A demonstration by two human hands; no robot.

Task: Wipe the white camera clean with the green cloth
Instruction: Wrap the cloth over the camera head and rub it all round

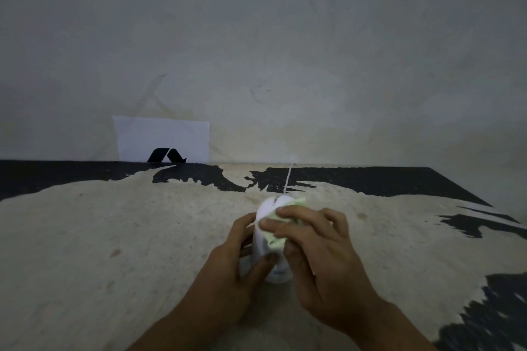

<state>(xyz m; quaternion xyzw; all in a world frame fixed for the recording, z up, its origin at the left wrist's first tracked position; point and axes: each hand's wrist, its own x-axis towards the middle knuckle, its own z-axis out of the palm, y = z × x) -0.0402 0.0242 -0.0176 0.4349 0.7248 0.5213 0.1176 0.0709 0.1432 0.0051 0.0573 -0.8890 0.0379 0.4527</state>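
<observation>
The white camera (269,208) stands upright on the worn beige and black table (128,231), a little right of centre. A thin white cable (288,179) runs from its top back toward the wall. My left hand (233,262) grips the camera's left side and lower body, thumb across the front. My right hand (319,248) presses the bunched pale green cloth (275,238) against the camera's upper right and front. Most of the cloth is hidden under my fingers.
A white sheet (162,137) with a black logo leans against the grey wall (285,51) at the back left of the table. The table's right edge (462,188) slants off at the far right.
</observation>
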